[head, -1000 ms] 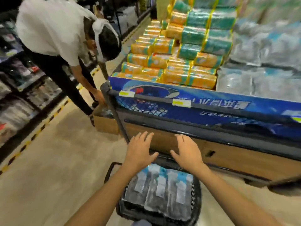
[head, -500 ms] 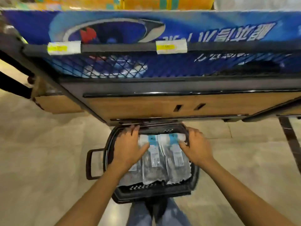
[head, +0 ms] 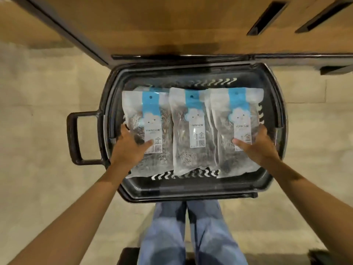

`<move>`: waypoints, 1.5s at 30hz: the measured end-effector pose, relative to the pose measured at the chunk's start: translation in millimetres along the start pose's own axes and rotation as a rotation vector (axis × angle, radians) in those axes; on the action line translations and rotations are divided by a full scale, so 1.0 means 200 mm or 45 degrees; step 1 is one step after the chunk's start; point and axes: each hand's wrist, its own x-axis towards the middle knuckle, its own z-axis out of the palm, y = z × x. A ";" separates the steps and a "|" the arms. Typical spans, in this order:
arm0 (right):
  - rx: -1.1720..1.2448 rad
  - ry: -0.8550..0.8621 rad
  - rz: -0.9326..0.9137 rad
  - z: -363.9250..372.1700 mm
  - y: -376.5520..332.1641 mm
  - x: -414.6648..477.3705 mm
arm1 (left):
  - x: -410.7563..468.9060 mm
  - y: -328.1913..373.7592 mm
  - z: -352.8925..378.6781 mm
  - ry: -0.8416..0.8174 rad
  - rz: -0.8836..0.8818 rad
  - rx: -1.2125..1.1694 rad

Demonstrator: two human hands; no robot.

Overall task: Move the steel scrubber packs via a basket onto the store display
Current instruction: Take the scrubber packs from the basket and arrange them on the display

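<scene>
A black plastic basket (head: 191, 190) stands on the floor against the base of the display. Three clear packs of steel scrubbers with blue-and-white labels lie flat in it, side by side. My left hand (head: 129, 148) grips the outer edge of the left pack (head: 150, 115), thumb on top over its label, fingers tucked beneath. My right hand (head: 257, 146) grips the outer edge of the right pack (head: 238, 111) the same way. The middle pack (head: 193, 131) lies untouched between them.
The wooden base of the display (head: 172, 22), with two dark slots at upper right, overhangs the basket's far rim. The basket's handle (head: 76, 138) juts out to the left. My legs in blue jeans (head: 191, 232) are just behind the basket on the beige tiled floor.
My view tipped down from the display to straight over the basket. Both hands slid from the far ends of the packs to their outer sides and took hold.
</scene>
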 end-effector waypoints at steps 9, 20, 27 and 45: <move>0.169 -0.036 0.134 0.00 0.01 0.05 | 0.09 -0.09 0.13 -0.016 -0.334 -0.607; 0.494 -0.036 0.026 0.00 -0.10 -0.16 | -0.10 -0.10 0.02 -0.109 -0.277 -1.032; 0.646 0.073 -0.114 -0.34 -0.30 -0.42 | -0.39 0.00 -0.33 -0.077 -0.170 -1.170; 1.068 0.535 -0.711 -1.58 -0.55 -1.46 | -1.50 0.84 -1.41 -0.069 0.890 -1.190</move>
